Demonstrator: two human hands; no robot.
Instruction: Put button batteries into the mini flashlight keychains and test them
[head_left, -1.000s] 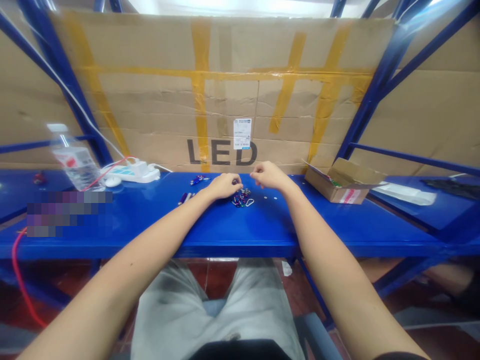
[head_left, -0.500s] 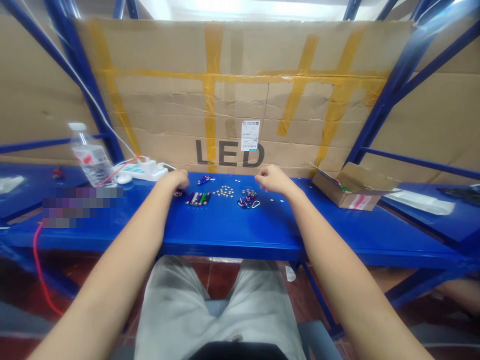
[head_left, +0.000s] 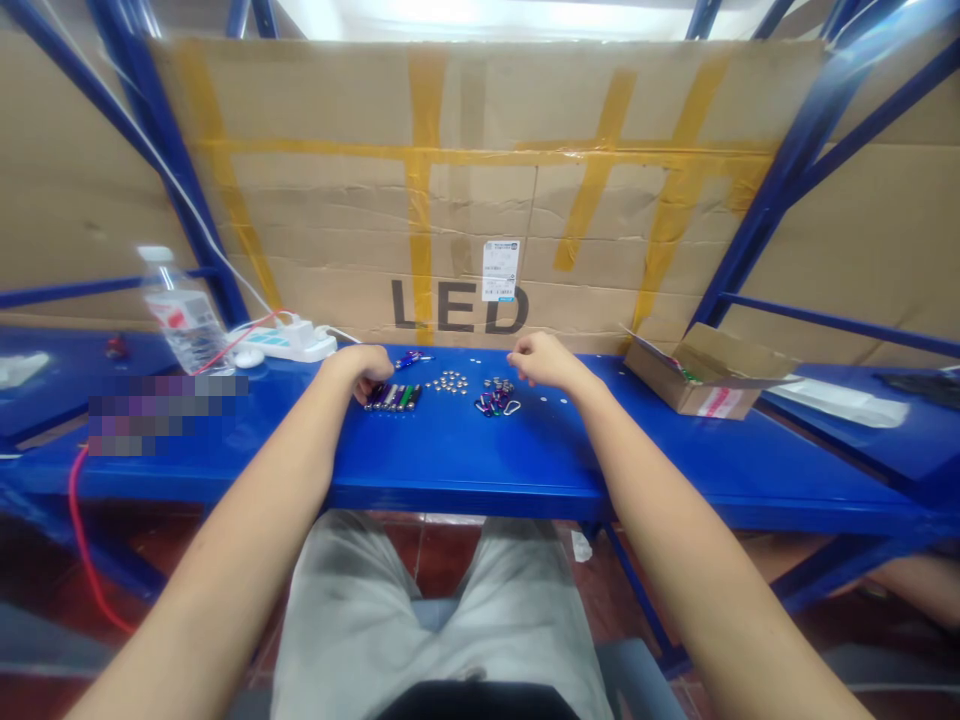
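Note:
My left hand (head_left: 369,368) is closed with its fingertips at the left end of a row of small flashlight tubes (head_left: 400,398) in black, purple, silver and green. Its fingers are around the leftmost dark tube, which they partly hide. Above the pile of small carabiners (head_left: 495,402), my right hand (head_left: 541,358) hovers with fingers curled into a pinch. What that pinch holds, if anything, is too small to see. Between the hands lie several small round metal pieces (head_left: 450,382). Behind the row is a blue pen-like tool (head_left: 411,360) with a thin tip.
An open cardboard box (head_left: 720,370) stands on the blue table (head_left: 465,460) at the right. A water bottle (head_left: 180,320) and a white power strip (head_left: 289,342) are at the left. A large cardboard sheet (head_left: 337,220) walls off the back. Small white discs (head_left: 553,401) lie right of the carabiners.
My left hand has moved right and slightly nearer, bringing a tube to the left end of the row. My right hand has barely shifted.

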